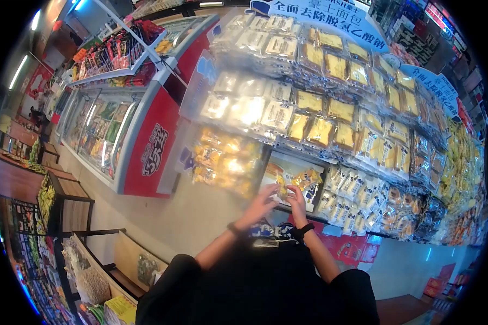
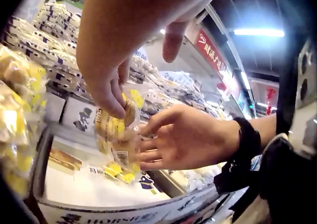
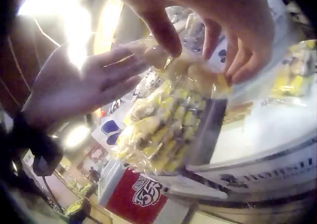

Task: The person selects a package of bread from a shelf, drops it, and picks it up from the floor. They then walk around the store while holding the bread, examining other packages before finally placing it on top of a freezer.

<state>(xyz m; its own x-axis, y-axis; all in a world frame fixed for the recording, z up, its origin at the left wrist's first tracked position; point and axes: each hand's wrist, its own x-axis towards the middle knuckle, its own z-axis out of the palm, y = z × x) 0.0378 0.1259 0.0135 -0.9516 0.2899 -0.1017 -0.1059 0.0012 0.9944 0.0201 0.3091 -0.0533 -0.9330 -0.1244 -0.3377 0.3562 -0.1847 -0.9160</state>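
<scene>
A clear plastic packet of small bread rolls with yellow print [image 2: 119,140] is held upright over a white display box [image 1: 270,169]. My right hand [image 1: 297,203] grips it, with the thumb and fingers on either side in the right wrist view. The left hand [image 1: 259,207] touches the packet with nearly straight fingers [image 3: 116,55], its thumb standing apart from it in the left wrist view. Another yellow-printed packet [image 1: 309,177] lies in the box. Many similar yellow packets [image 1: 228,157] hang or lie stacked to the left of the box.
Tiers of packaged sliced bread [image 1: 331,103] rise behind the box. White-wrapped packets [image 1: 352,200] fill the section to its right. A red-sided chest freezer [image 1: 146,146] stands left, with wooden shelving [image 1: 130,260] lower left.
</scene>
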